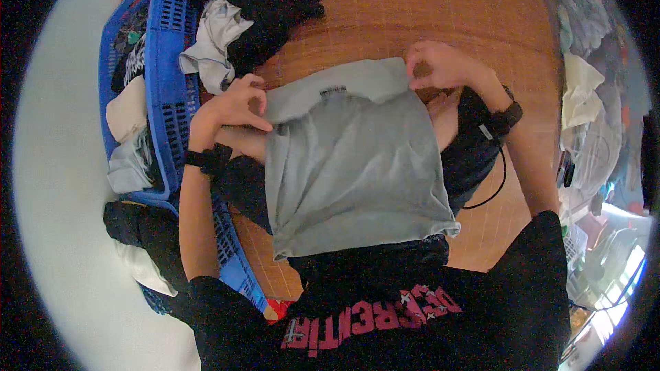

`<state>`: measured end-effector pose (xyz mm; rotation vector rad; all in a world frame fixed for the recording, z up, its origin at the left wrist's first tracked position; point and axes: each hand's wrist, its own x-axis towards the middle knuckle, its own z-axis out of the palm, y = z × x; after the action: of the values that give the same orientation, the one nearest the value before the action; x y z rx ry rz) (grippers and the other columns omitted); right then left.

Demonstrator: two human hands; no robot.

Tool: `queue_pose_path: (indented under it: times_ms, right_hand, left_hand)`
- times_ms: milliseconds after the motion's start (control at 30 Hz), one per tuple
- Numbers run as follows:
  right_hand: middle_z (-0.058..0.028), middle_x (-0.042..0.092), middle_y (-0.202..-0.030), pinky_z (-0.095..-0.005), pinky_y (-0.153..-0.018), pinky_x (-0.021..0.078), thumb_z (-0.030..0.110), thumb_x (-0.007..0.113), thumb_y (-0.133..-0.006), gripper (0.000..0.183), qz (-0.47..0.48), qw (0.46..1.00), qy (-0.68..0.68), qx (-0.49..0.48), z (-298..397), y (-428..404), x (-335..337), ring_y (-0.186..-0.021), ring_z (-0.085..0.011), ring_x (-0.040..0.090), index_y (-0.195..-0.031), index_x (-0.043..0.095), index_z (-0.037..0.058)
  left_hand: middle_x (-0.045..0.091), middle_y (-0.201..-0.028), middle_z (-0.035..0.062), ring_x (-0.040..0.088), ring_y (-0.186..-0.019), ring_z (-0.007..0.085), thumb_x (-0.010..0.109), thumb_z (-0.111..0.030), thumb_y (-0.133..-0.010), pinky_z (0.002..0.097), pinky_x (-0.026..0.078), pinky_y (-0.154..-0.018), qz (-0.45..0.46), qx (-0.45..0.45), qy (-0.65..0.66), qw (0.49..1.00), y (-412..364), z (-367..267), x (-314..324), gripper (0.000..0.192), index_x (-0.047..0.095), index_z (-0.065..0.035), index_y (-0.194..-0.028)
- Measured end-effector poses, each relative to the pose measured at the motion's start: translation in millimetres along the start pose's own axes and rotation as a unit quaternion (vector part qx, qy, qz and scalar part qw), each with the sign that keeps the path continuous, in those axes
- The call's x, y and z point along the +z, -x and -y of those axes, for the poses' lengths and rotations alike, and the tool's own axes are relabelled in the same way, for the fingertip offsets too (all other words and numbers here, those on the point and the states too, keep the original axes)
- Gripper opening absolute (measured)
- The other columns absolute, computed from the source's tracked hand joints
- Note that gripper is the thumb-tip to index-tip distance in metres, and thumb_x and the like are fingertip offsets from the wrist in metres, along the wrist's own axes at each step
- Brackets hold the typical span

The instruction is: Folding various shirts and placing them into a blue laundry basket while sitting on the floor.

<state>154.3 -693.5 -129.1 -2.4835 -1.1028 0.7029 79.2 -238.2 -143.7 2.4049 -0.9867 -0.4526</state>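
Observation:
A grey piece of cloth, seemingly a folded garment [356, 165], lies spread over my lap and thighs. Its far edge is turned over in a paler band, with a small dark printed mark near the middle. My left hand [232, 108] grips the band's left end, thumb and fingers curled at the cloth's edge. At the far right corner my right hand [443, 67] pinches the cloth between thumb and fingers. Soft creases run across the middle of the cloth, and its near edge rests against my black shirt [381, 299].
A blue plastic basket [172, 77] with clothes stands at the left. Beside it lie a crumpled pale cloth [216, 41] and a dark clothing pile [278, 5] on the wood-patterned floor [438, 0]. More dark clothes [142, 229] lie near left; plastic bags [593, 139] line the right.

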Motion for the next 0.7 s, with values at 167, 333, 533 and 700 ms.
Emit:
queue_pose_path:
  times_ms: [167, 333, 533, 700]
  right_hand:
    - [-0.0167, 0.062, -0.117, -0.0432, -0.096, 0.0454, 0.025, 0.067, -0.085, 0.043, -0.062, 0.983, -0.099, 0.143, -11.3, -21.6, 27.9, -0.113, -0.0353, 0.056, -0.12, 0.057, 0.0035]
    - [-0.0199, 0.062, -0.118, -0.0458, -0.095, 0.0456, 0.026, 0.071, -0.079, 0.061, -0.035, 0.997, 0.06, 0.039, -9.8, -49.1, 60.8, -0.114, -0.0361, 0.057, -0.13, 0.049, 0.0033]
    - [-0.0166, 0.063, -0.116, -0.0484, -0.093, 0.0444, 0.02, 0.069, -0.075, 0.047, 0.121, 0.979, 0.084, 0.142, 10.0, -59.3, 44.4, -0.113, -0.0335, 0.056, -0.119, 0.061, 0.0075]
    - [-0.0109, 0.065, -0.11, -0.0462, -0.093, 0.0438, 0.016, 0.064, -0.079, 0.028, -0.04, 0.977, 0.143, 0.154, 0.5, -54.4, 26.2, -0.112, -0.0315, 0.055, -0.106, 0.068, 0.0102]
  left_hand:
    - [0.063, -0.089, 0.0118, 0.061, -0.084, 0.0208, 0.081, -0.033, -0.074, 0.0313, 0.049, -0.072, -0.02, -0.278, 0.143, 0.95, -21.4, 25.6, 26.3, 0.037, 0.06, -0.0036, -0.084]
    - [0.067, -0.086, 0.0148, 0.065, -0.079, 0.024, 0.08, -0.027, -0.068, 0.0361, 0.051, -0.07, 0.027, -0.265, 0.139, 0.954, -35.1, 33.0, 59.8, 0.041, 0.063, 0.0006, -0.094]
    - [0.068, -0.09, 0.0192, 0.066, -0.088, 0.0341, 0.076, -0.029, -0.067, 0.0427, 0.053, -0.076, 0.058, -0.281, -0.008, 0.958, -41.7, 26.0, 63.4, 0.037, 0.068, -0.0031, -0.092]
    - [0.068, -0.086, 0.0168, 0.065, -0.084, 0.0356, 0.073, -0.024, -0.071, 0.044, 0.052, -0.074, -0.072, -0.233, -0.001, 0.97, -51.8, 21.9, 30.1, 0.028, 0.067, -0.0049, -0.091]
